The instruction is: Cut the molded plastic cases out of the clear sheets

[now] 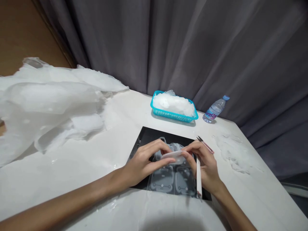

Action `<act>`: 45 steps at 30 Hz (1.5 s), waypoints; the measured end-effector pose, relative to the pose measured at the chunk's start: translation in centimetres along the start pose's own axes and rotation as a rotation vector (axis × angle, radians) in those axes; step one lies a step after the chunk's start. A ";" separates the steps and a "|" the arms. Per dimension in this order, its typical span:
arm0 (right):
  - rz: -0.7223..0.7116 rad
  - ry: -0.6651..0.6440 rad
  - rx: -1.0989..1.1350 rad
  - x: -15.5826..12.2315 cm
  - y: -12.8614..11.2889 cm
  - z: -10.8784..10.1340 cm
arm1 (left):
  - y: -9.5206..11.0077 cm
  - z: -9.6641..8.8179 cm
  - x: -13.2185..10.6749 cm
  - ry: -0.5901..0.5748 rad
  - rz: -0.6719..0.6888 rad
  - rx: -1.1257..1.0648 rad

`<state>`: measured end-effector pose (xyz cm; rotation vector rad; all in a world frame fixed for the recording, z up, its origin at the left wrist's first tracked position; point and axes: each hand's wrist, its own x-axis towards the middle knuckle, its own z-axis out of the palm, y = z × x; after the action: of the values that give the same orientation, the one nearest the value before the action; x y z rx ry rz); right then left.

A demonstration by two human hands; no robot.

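Left hand (141, 164), right hand (205, 164) pinching thin translucent film (172, 156), over black mat (147, 137)

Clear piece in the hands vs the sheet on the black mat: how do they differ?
Size: the clear piece is small; the sheet is far larger.
Pose: the clear piece is lifted, pinched between the left hand and the right hand; the sheet lies flat on the black mat.
Look: the sheet shows rounded-rectangle outlines; the clear piece looks plain.
Both are translucent plastic.
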<state>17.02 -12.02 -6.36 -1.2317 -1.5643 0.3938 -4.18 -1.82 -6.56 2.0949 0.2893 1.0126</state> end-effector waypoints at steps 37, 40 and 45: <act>0.075 -0.012 -0.077 0.4 -0.2 -0.6 | -0.5 0.0 0.1 -0.030 -0.145 -0.025; 0.030 -0.053 -0.126 0.7 -0.7 -0.5 | -0.4 0.1 0.3 -0.065 -0.119 -0.041; -0.053 -0.077 -0.152 1.0 -1.4 0.1 | -0.4 0.1 0.3 -0.063 -0.026 -0.065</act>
<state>16.29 -11.75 -4.86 -1.3004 -1.7147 0.2954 -3.90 -1.47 -6.69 2.0557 0.2478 0.9268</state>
